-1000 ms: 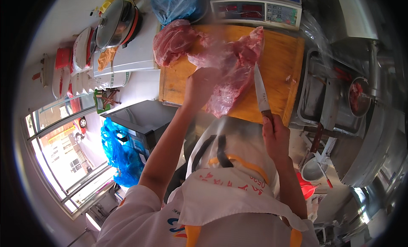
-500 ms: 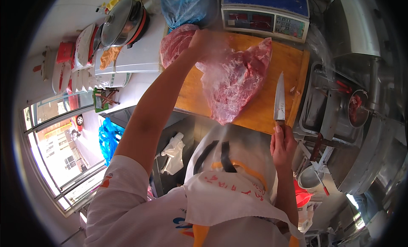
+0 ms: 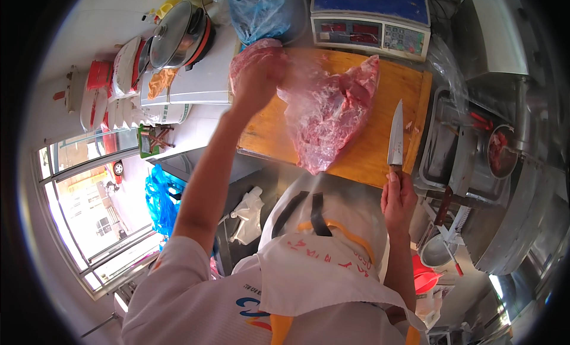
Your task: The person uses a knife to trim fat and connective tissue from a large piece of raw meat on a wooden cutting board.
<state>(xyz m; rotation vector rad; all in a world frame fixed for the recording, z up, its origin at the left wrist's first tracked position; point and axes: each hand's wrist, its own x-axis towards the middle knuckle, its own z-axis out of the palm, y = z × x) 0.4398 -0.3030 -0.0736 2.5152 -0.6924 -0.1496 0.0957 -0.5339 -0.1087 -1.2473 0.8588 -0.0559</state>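
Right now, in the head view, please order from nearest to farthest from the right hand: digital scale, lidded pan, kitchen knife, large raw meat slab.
1. Kitchen knife: held in the right hand.
2. Large raw meat slab: left, on the cutting board.
3. Digital scale: beyond the board.
4. Lidded pan: far left.

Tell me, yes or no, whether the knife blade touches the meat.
No, the knife in the right hand is apart from the meat, with bare cutting board showing between them.

1 downward fisheye view from head height
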